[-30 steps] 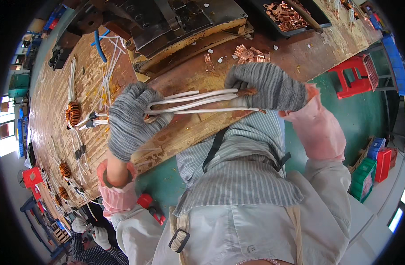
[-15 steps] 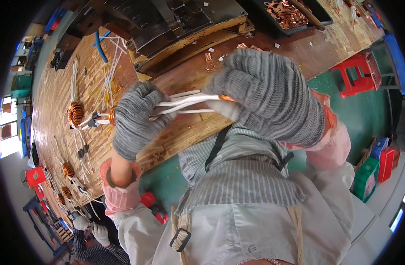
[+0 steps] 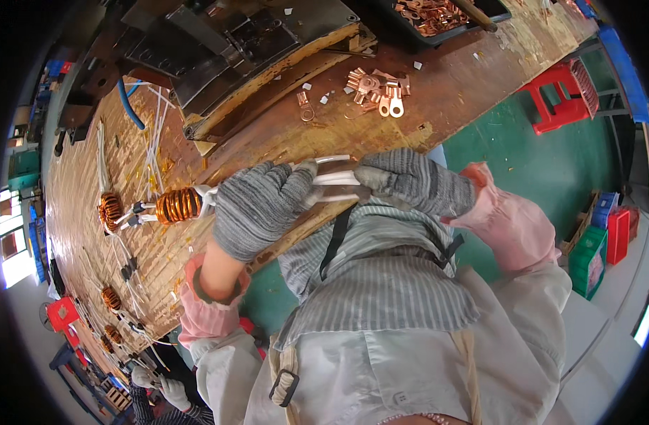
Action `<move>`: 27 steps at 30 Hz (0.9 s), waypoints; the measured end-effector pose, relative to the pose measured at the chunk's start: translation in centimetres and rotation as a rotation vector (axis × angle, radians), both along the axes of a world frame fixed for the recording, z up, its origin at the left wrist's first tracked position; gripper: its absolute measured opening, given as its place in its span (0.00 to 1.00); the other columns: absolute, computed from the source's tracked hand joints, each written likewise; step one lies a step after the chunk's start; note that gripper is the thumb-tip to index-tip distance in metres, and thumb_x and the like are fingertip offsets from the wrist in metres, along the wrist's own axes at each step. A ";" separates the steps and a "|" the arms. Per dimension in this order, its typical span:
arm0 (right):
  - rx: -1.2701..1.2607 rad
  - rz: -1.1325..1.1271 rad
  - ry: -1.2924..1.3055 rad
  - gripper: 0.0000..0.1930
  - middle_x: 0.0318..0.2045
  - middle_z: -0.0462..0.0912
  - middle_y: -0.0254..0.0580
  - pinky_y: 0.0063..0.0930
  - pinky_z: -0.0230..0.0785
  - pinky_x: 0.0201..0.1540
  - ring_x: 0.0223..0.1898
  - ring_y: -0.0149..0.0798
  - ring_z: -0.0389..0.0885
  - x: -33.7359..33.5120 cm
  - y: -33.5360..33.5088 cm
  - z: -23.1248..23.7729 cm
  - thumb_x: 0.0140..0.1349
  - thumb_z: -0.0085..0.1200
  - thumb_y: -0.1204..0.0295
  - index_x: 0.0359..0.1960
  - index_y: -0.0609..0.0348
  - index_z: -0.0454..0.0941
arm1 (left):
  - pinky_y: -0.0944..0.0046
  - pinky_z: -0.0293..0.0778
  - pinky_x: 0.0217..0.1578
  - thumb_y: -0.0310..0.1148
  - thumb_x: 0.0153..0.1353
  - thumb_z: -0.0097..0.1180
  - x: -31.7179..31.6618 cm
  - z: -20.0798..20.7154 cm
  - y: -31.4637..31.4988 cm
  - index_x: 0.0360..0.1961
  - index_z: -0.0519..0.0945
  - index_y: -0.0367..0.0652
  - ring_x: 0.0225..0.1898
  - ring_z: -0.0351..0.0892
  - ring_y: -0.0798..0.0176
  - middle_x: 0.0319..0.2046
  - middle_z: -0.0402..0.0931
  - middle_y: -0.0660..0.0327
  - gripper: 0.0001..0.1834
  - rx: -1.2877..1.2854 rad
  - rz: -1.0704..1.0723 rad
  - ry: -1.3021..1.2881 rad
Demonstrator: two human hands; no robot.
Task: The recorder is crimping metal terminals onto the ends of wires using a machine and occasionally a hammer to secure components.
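White-sleeved wires (image 3: pixel 335 178) stretch above the near edge of the workbench (image 3: pixel 268 145), the gloved left hand (image 3: pixel 264 209) curled around them and the gloved right hand (image 3: pixel 416 183) pinching them, with a copper-wound coil (image 3: pixel 179 205) just beyond the left hand and copper lugs (image 3: pixel 367 85) lying farther back.

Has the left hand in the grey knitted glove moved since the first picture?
Yes, to the right: against the black metal machine, the grey-gloved left hand sits farther right than before.
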State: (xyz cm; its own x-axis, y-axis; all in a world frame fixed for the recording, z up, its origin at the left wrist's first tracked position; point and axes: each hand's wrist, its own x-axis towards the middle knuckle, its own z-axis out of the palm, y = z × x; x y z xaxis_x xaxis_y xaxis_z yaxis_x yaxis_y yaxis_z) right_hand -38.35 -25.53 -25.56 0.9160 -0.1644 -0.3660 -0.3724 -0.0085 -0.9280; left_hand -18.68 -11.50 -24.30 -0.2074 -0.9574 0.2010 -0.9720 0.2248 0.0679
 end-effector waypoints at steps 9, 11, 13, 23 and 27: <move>-0.625 -0.103 -0.490 0.12 0.29 0.77 0.47 0.34 0.69 0.38 0.33 0.44 0.77 -0.8 -4.4 -1.4 0.56 0.49 0.65 0.37 0.58 0.75 | 0.61 0.66 0.20 0.42 0.49 0.55 0.2 0.2 0.2 0.39 0.76 0.46 0.21 0.72 0.59 0.19 0.73 0.61 0.17 0.105 0.178 0.005; -0.840 -0.164 -0.420 0.10 0.28 0.77 0.44 0.34 0.69 0.39 0.33 0.45 0.77 -0.4 -6.0 -1.0 0.56 0.49 0.67 0.36 0.58 0.75 | 0.61 0.66 0.20 0.42 0.50 0.55 0.3 0.1 0.3 0.39 0.77 0.47 0.20 0.72 0.59 0.19 0.72 0.60 0.16 0.064 0.197 0.002; -1.052 -0.230 -0.345 0.09 0.26 0.77 0.41 0.33 0.69 0.39 0.33 0.45 0.76 0.4 -7.0 -0.2 0.56 0.49 0.68 0.35 0.59 0.75 | 0.61 0.66 0.20 0.41 0.50 0.55 0.2 0.2 0.2 0.39 0.77 0.47 0.20 0.72 0.59 0.18 0.72 0.60 0.16 0.023 0.213 -0.004; -1.517 0.460 0.227 0.16 0.41 0.74 0.46 0.31 0.69 0.43 0.45 0.43 0.73 8.7 -7.2 1.2 0.49 0.51 0.69 0.41 0.57 0.73 | 0.60 0.66 0.19 0.45 0.54 0.50 -1.4 0.9 -1.7 0.41 0.75 0.51 0.21 0.72 0.57 0.21 0.70 0.59 0.16 0.063 0.231 0.046; -1.750 0.336 -0.238 0.15 0.35 0.77 0.46 0.32 0.70 0.38 0.38 0.46 0.76 8.1 -8.3 -0.1 0.52 0.51 0.70 0.42 0.59 0.72 | 0.59 0.66 0.22 0.40 0.52 0.53 -2.6 0.6 -3.8 0.41 0.75 0.47 0.22 0.71 0.53 0.21 0.68 0.57 0.15 0.095 0.221 0.175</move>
